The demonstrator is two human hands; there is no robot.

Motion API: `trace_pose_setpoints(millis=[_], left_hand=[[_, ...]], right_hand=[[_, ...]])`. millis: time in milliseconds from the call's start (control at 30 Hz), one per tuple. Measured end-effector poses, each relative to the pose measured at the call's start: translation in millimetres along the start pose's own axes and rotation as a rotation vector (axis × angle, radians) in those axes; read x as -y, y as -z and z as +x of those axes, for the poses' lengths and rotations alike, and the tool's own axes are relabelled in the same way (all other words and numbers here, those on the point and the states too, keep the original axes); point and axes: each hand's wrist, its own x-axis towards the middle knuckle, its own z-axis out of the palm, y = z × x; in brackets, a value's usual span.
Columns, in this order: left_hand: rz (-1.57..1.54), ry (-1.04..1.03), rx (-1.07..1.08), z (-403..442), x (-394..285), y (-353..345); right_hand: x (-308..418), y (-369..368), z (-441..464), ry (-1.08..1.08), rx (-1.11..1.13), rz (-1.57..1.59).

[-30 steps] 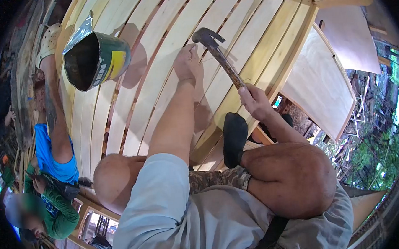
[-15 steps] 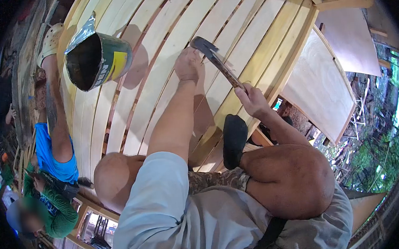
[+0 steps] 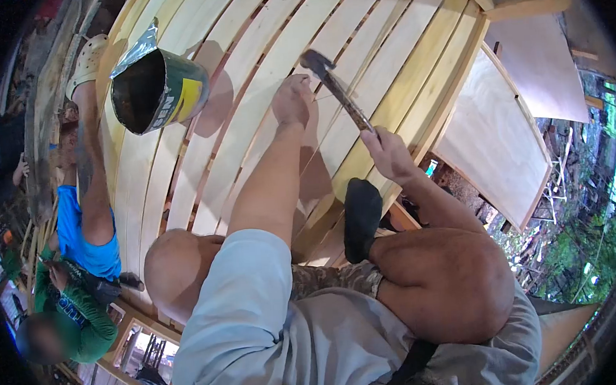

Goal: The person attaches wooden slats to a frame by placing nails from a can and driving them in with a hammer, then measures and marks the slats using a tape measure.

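My right hand (image 3: 390, 155) is wrapped around the wooden handle of a claw hammer (image 3: 345, 101). The hammer's dark head hangs above the planks, just beyond my left hand. Against a pale wooden plank (image 3: 271, 57), my left hand (image 3: 292, 102) is closed with its fingertips pressed together near a gap between boards. Whatever those fingers hold is too small or hidden to make out. To the left of that hand, a cut-open dark green can (image 3: 193, 94) with a yellow label and a torn foil-like flap rests tilted on the planks.
Long boards with narrow gaps form the curved surface under me, edged by a wooden rail (image 3: 450, 99). At the right stands a framed plywood panel (image 3: 493, 135). A person in blue shorts (image 3: 88, 223) and a green top is at the left. My dark-socked foot (image 3: 362, 217) rests near the rail.
The hammer head has risen slightly away from my left hand and turned. My left hand stays at nearly the same spot on the planks. The can appears shifted slightly with the view.
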Motion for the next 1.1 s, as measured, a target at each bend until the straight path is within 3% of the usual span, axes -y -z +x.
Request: trace_pose_setpoints(millis=[67,200,233,300,467,567,600,667,700,733,767,833,867,967,1000,1067,1100], left_hand=[[0.049,0.02,0.062,1,-17,16],[-0.278,0.163,-0.032,27,-31,52],[-0.176,0.012,-0.134,43,-31,67],[-0.023,-0.221,-0.293,79,-51,104],[0.182,-0.514,-0.389,174,-88,217],[0.626,-0.476,-0.118,203,-79,296],[0.724,-0.421,-0.011,207,-70,318],[0.8,-0.399,0.001,202,-40,345],[0.734,-0.463,-0.151,191,-22,347],[0.694,-0.282,-0.056,188,-3,352],[0.713,-0.169,0.2,187,27,356],[0.778,-0.022,0.46,168,38,357],[0.837,0.013,0.469,154,26,352],[1.002,0.036,0.523,150,38,332],[1.077,0.136,0.618,152,40,321],[1.156,0.037,0.787,162,83,305],[1.159,0.028,0.789,152,55,303]], right_hand=[[-5,1,-5,0.086,-0.02,0.041],[-10,8,-11,0.251,0.007,0.088],[-16,5,-5,0.26,0.006,0.098],[-24,0,15,0.043,0.039,-0.206],[7,6,-4,0.057,-0.008,-0.094],[-20,-2,0,0.207,-0.054,-0.076],[-28,-3,5,0.135,-0.007,-0.14],[-30,3,4,0.059,0.012,-0.201],[-27,4,-5,0.03,0.002,-0.195],[-26,5,-13,-0.002,-0.007,-0.19],[-36,3,-19,0.016,-0.016,-0.156],[-44,5,-40,-0.008,0.028,-0.192],[-48,3,-50,-0.026,0.099,-0.22],[-78,-24,-75,-0.044,0.139,-0.12],[-83,-33,-83,-0.012,0.141,-0.133],[-88,-44,-88,0.022,0.138,-0.142],[-87,-47,-90,0.031,0.164,-0.175]])
